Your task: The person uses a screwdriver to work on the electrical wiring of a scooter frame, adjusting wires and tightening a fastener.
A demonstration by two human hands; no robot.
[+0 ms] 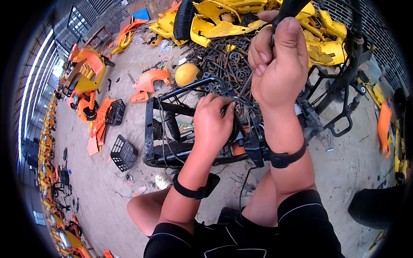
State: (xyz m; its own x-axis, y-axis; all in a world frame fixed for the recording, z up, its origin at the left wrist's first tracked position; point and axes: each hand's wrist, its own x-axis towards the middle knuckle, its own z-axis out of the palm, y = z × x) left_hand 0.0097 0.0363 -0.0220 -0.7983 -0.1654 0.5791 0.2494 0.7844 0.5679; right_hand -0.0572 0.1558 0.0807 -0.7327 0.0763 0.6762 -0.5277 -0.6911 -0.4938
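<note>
A stripped black scooter frame (149,129) lies in front of me, with dark cables (162,124) strung along it. My left hand (213,122) is closed, its fingers curled over a bundle of black cables (235,131) in the middle of the frame; the fingertips are partly hidden. Raised higher at the right, my right hand (279,69) is wrapped round a black handle (291,9) that runs up past the top edge. What that handle belongs to is not clear. Below my right wrist sits a black box-shaped part (254,150) on the frame.
Beyond the frame lie piled dark metal parts (215,58) and broken yellow panels (223,28). An orange panel (150,80) and a yellow rounded shell (187,75) rest on the floor. Black baskets (124,152) stand left. A black steering column (352,56) rises right; a tyre (374,208) lies nearer.
</note>
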